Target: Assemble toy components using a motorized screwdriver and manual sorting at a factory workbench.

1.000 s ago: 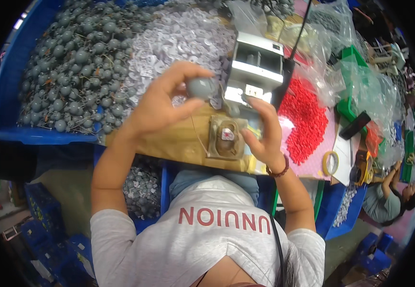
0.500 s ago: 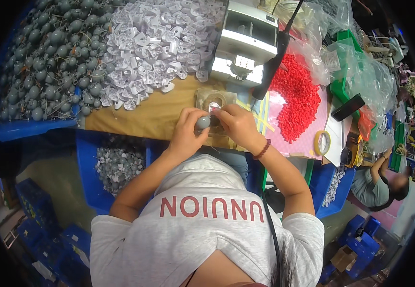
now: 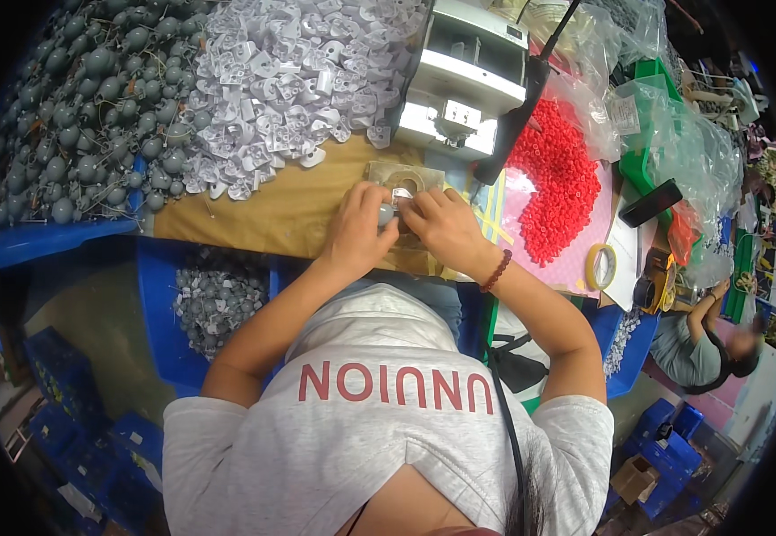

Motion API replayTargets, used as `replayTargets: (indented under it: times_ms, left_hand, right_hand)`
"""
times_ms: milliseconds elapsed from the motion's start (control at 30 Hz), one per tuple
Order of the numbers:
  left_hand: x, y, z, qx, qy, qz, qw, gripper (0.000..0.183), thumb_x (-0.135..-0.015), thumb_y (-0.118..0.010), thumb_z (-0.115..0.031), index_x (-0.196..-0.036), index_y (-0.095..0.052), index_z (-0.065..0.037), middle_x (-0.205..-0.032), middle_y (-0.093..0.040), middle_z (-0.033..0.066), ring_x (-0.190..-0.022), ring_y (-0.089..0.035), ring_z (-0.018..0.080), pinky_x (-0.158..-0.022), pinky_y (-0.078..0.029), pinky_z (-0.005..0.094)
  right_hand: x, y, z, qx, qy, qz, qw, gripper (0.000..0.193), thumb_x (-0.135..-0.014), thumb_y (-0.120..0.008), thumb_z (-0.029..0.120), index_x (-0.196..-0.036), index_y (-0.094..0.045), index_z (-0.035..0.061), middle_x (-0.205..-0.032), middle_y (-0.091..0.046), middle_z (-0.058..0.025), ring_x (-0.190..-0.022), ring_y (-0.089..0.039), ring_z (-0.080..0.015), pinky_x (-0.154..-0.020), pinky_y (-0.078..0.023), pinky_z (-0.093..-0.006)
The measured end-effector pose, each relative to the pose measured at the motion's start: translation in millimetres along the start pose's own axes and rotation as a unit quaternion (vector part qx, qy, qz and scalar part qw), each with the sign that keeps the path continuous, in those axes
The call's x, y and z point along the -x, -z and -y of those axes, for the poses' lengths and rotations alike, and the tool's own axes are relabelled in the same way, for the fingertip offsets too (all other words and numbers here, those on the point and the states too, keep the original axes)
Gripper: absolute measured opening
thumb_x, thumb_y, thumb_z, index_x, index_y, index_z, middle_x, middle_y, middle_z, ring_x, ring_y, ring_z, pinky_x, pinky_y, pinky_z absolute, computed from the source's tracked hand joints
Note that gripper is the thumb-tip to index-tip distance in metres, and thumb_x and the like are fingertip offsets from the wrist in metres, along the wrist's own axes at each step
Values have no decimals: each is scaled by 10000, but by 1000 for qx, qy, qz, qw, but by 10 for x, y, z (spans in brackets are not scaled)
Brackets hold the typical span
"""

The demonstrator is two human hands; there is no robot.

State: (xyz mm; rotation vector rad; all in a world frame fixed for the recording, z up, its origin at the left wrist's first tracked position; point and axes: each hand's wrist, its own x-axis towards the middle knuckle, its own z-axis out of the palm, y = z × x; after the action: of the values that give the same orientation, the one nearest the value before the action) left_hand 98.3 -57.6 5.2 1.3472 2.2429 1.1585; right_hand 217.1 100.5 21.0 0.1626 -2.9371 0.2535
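Observation:
My left hand (image 3: 357,229) is closed around a smooth grey ball (image 3: 386,214), most of it covered by the fingers. Close beside it, the fingertips of my right hand (image 3: 446,230) are pinched together; whatever they grip is too small to make out. Both hands meet over the near part of a block-like fixture (image 3: 376,170) with a rounded recess. A small white piece (image 3: 402,193) shows in that recess, just beyond my fingertips.
Grey balls with thin strands (image 3: 84,116) lie heaped at far left, beside white plastic parts (image 3: 289,80). A white machine (image 3: 464,80) stands beyond the fixture. To the right are red pieces (image 3: 549,188), a tape roll (image 3: 600,266) and a black device (image 3: 650,204). Another person (image 3: 696,348) sits far right.
My left hand has rolled further over the grey ball, so less of it shows. Both hands stay together at the fixture, the right fingers shifting slightly.

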Motion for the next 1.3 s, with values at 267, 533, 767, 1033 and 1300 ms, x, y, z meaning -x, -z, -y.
replayTargets:
  times_ms: [267, 533, 767, 1033, 1300]
  left_hand:
    - [56, -58, -36, -210, -116, -15, 971, 427, -749, -667, -26, -1158, -663, -150, -1266, -529, 90, -1215, -500, 313, -912, -463, 443]
    - [51, -71, 25, -180, -119, -2, 976, 468, -738, -659, 1, -1183, -664, -144, -1261, -520, 109, -1203, -507, 329, -929, -473, 439]
    - [44, -67, 42, -155, -118, 4, 981, 470, -726, -652, 21, -1172, -666, -130, -1252, -519, 123, -1193, -511, 342, -943, -474, 442]
    - [32, -47, 84, -146, -126, 15, 981, 430, -723, -658, 6, -1139, -665, -106, -1236, -527, 139, -1181, -520, 351, -948, -479, 444]
    - [-51, 59, 92, -111, -149, 51, 981, 273, -755, -659, -47, -1027, -656, -66, -1190, -536, 152, -1130, -529, 341, -879, -503, 439]
  right_hand:
    - [215, 38, -116, -241, -155, -77, 955, 371, -751, -653, -25, -1109, -701, 59, -1034, -618, -102, -949, -595, -271, -827, -486, -358]
    - [545, 83, -175, -278, -212, -76, 934, 363, -810, -690, -2, -1148, -561, 33, -1109, -625, -148, -1018, -610, -320, -854, -499, -375]
    - [325, -249, -61, -220, -318, -231, 893, 305, -782, -699, -44, -1050, -578, 39, -961, -591, -106, -941, -585, -277, -772, -498, -370]
    - [-3, -81, -162, -803, -321, -163, 475, 451, -828, -727, -53, -1232, -540, 17, -1053, -629, -58, -929, -651, -132, -815, -543, -256]
    - [-105, -141, -127, -433, -315, -73, 841, 328, -751, -829, 124, -1017, -661, 34, -869, -624, -72, -759, -628, -186, -675, -506, -315]
